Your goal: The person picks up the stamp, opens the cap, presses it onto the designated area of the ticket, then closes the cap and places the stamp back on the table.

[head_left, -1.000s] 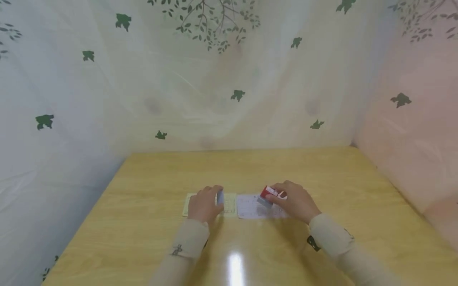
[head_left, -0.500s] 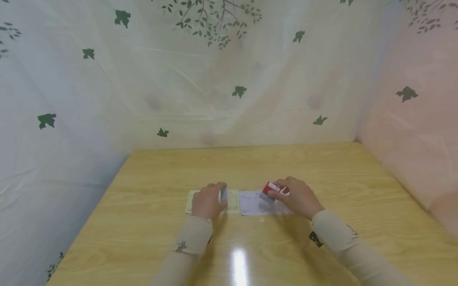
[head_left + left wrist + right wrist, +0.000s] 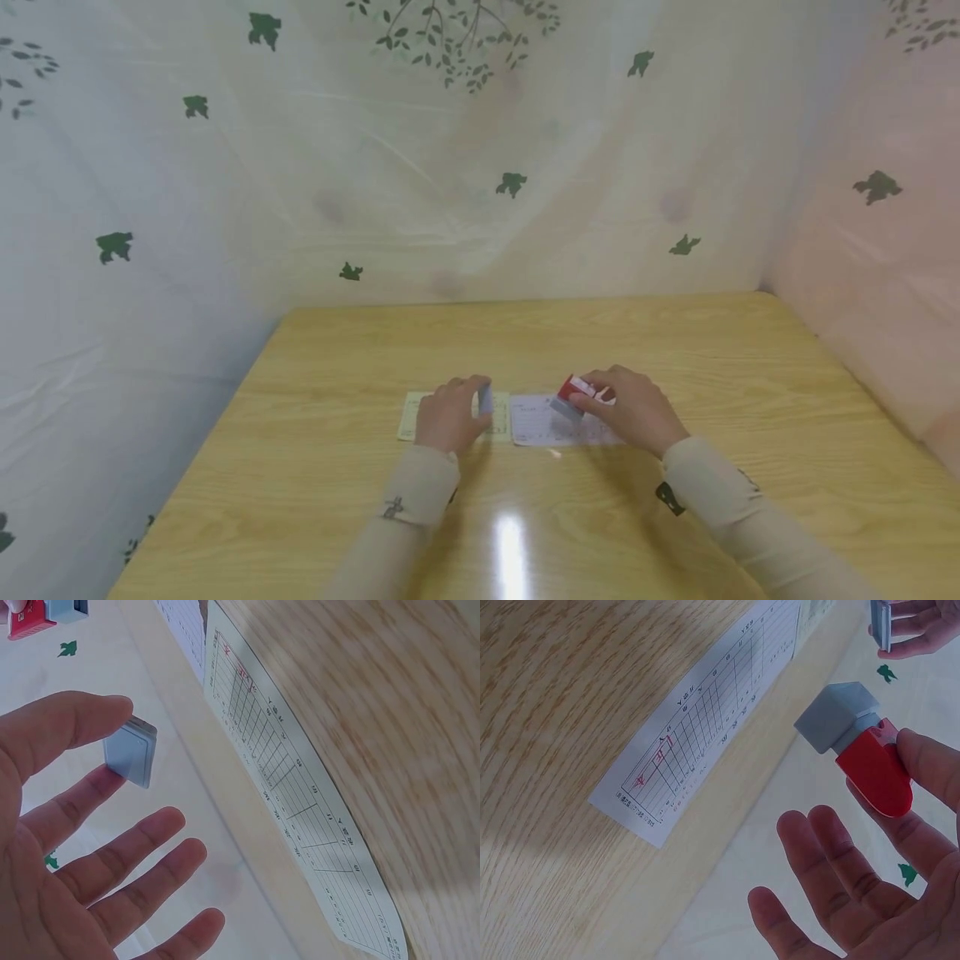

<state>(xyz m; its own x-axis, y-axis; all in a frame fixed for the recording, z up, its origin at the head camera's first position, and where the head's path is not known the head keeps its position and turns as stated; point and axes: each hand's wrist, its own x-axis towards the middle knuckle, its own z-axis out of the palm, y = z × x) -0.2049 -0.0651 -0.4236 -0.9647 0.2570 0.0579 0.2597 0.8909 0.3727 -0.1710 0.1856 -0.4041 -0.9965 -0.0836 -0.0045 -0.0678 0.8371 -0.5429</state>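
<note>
stage: stamp uncapped, judged ready to press, no fresh press evident | right hand [image 3: 633, 410], centre-right of head view, pinches red stamp [image 3: 855, 742] above white form [image 3: 547, 423] | left hand [image 3: 448, 414] pinches grey cap [image 3: 131, 753] over yellowish form [image 3: 300, 802] | left: pressing, recapping

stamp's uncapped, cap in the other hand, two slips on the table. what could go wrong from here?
1. The right hand pinches the red stamp only by its red end; it could tilt and print crooked on the white slip.
2. Neither hand pins that slip, so it may slide.
3. The left hand holds the grey cap by fingertips; it could drop.
</note>
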